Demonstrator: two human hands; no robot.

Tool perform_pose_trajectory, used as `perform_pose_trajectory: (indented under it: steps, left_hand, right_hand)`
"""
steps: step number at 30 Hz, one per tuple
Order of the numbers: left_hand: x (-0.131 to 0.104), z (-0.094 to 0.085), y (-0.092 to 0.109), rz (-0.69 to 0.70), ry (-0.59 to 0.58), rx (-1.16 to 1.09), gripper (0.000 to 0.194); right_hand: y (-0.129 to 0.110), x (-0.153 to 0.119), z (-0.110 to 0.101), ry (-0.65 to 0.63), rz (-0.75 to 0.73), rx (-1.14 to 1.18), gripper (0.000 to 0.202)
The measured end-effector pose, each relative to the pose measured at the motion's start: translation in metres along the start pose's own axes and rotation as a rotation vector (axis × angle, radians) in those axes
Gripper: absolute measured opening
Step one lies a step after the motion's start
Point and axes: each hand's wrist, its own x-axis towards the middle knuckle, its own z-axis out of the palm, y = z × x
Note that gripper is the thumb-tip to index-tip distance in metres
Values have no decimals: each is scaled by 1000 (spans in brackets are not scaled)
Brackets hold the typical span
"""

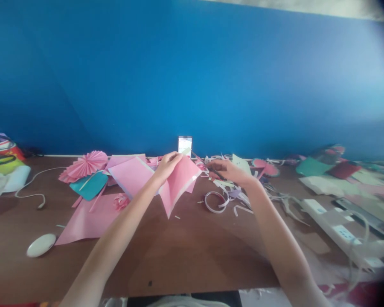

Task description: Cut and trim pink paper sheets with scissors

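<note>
My left hand (168, 165) pinches a folded pink paper sheet (178, 184) by its upper edge and holds it above the brown table (185, 247). My right hand (229, 169) grips a thin dark tool, probably scissors (208, 166), whose tip points left toward the top of the pink sheet. Both arms reach forward from the near edge.
A pink paper fan (85, 165), teal paper (88, 186) and flat pink sheets (89, 219) lie left. A white mouse (41, 245) and cable sit near left. White paper strips (218, 201) and scraps lie centre right. A power strip (336, 228) and coloured papers fill the right. A phone (184, 145) leans on the blue wall.
</note>
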Motion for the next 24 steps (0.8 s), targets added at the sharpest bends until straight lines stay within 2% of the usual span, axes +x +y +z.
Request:
perform_pose_trajectory:
  steps: [4,8,12,17,24]
  left_hand:
    - [-1,3,2,18,-44,53,34]
    - [-3,6,5,36,-104,52,30]
    - [-5,8,6,24,-96,50,31]
    - [-4,11,4,61,-90,65,28]
    - [-3,10,1,82,-82,63,25]
  right_hand:
    - [-1,2,7,-23,-14,28,46]
    - [3,9,16,8,-95,1,37]
    - [6,14,22,-16,-145,60,37]
    - [3,15,28,-49,-142,116,38]
    - [0,16,32,-31,-132,156,33]
